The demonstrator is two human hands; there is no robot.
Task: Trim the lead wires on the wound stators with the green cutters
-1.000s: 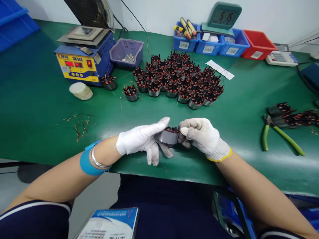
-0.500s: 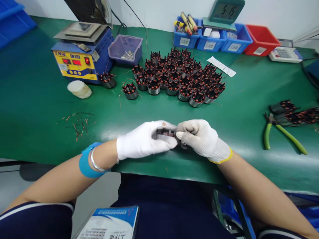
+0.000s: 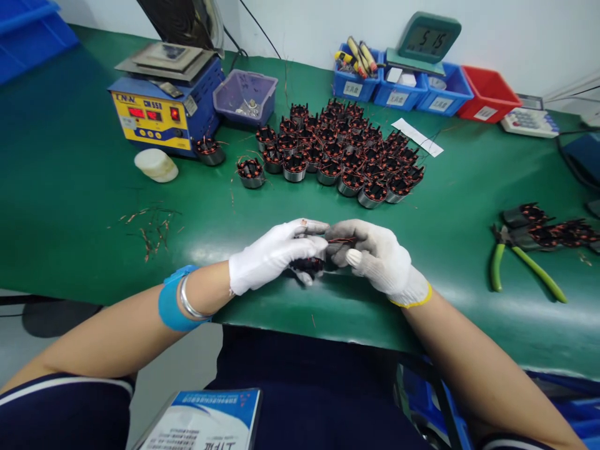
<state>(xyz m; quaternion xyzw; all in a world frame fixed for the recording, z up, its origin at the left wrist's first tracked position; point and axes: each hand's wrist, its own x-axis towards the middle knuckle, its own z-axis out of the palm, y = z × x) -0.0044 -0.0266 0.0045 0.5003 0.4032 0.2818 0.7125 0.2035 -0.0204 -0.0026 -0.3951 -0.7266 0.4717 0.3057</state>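
Steel and copper make up the wound stator (image 3: 307, 265), held tilted just above the near edge of the green bench (image 3: 262, 212). The left hand (image 3: 274, 255), in a white glove, wraps it, thumb and fingers clamped around its body. On its right, the right hand (image 3: 377, 256) has bent fingers with the thumb standing off them; thin copper wire ends (image 3: 342, 240) cross in front, and I cannot tell whether these are pinched.

The core is probably dense for its size, stiff, and a little slick under cotton; the smooth outer ring looks the safest hold. The enamelled wires should bend easily and could nick or snag.

Around them, left to right: copper clippings (image 3: 157, 228) lie near the left forearm, where they could cling to the glove; behind stand a white round block (image 3: 156, 165), a blue-and-yellow control unit (image 3: 150, 122) and a purple tray (image 3: 241, 114). A crowd of stators (image 3: 351, 153) fills the middle beyond the hands, their loose wires likely to tangle. Green-handled diagonal cutters (image 3: 539, 275) lie right, against more stators (image 3: 553, 231).
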